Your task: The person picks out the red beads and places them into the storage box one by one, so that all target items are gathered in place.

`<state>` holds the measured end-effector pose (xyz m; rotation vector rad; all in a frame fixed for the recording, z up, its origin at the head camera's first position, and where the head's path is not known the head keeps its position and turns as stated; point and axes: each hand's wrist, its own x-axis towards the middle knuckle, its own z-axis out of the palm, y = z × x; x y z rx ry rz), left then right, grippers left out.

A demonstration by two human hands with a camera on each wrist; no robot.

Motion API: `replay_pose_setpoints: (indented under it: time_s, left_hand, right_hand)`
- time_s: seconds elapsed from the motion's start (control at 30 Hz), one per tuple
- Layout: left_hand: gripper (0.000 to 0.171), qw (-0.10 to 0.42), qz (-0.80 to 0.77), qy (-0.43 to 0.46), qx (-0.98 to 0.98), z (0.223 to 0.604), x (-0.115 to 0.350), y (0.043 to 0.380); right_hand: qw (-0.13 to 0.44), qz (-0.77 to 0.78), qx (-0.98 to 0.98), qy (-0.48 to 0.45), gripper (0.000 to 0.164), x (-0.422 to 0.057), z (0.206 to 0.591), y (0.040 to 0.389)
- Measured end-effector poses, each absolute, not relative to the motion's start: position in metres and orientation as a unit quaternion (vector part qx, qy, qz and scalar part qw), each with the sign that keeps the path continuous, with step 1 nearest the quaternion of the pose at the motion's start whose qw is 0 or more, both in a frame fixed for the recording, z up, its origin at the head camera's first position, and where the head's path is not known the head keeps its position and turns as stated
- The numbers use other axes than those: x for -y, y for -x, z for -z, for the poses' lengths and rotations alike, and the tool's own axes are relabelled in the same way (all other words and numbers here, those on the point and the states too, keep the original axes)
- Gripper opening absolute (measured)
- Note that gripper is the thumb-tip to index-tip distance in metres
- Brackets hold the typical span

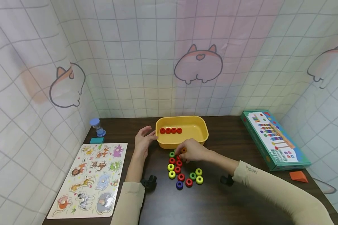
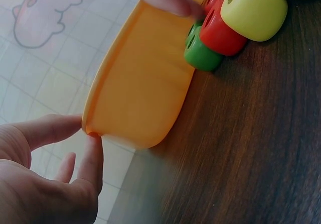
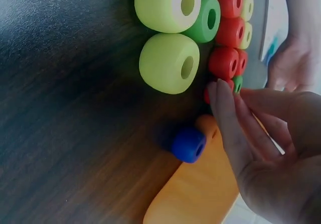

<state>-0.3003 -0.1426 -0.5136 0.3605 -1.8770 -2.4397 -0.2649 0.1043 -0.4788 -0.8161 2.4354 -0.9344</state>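
Observation:
My left hand is at the left end of a yellow plastic tub; in the left wrist view its thumb and a finger pinch the tub's rim. A row of several red beads lies inside the tub along its left part. In front of the tub, my right hand pinches a red bead, mostly hidden by the fingers. Close to that hand are an orange bead, a green bead and a blue bead. More red, yellow and green beads stand grouped nearer me.
An animal puzzle board lies at left, with a teal block and a blue sand timer behind it. At right are a green toy box and an orange block. A tiled-pattern curtain surrounds the dark table.

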Motion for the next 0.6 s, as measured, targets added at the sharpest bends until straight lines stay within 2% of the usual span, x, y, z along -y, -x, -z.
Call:
replay_pose_setpoints:
  time_s: [0.37, 0.6]
  left_hand:
    - [0.063, 0.021, 0.783, -0.117, 0.611, 0.514, 0.142, 0.300]
    - [0.064, 0.019, 0.785, -0.119, 0.607, 0.514, 0.143, 0.300]
  right_hand:
    - [0.262, 0.370, -0.855, 0.252, 0.021, -0.107, 0.483, 0.264]
    - [0.291, 0.423, -0.820, 0.252, 0.021, -0.113, 0.447, 0.280]
